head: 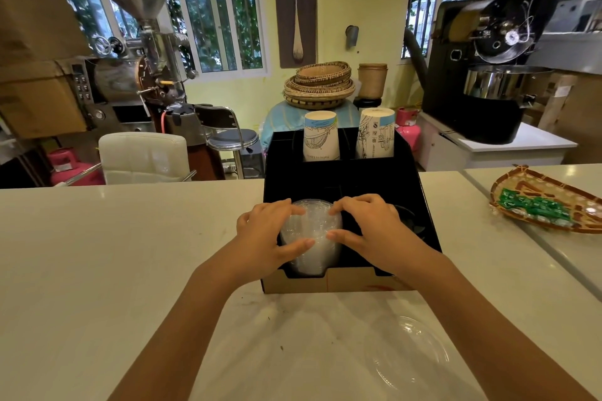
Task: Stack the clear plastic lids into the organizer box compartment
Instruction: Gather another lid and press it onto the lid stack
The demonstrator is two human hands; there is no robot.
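Note:
A black organizer box (423, 205) stands on the white counter in front of me. A stack of clear plastic lids (312, 231) sits in its front left compartment. My left hand (267, 234) grips the stack's left side and my right hand (368, 228) grips its right side, fingers and thumbs pressed on the lids. A loose clear lid (410, 352) lies on a clear plastic wrapper (309, 335) on the counter near me, right of centre. The front right compartment is mostly hidden behind my right hand.
Two stacks of upside-down paper cups (321, 137) (374, 133) fill the box's rear compartments. A woven tray with green packets (547, 202) lies on the counter at the right. A white chair (143, 156), a stool and roasting machines stand beyond the counter.

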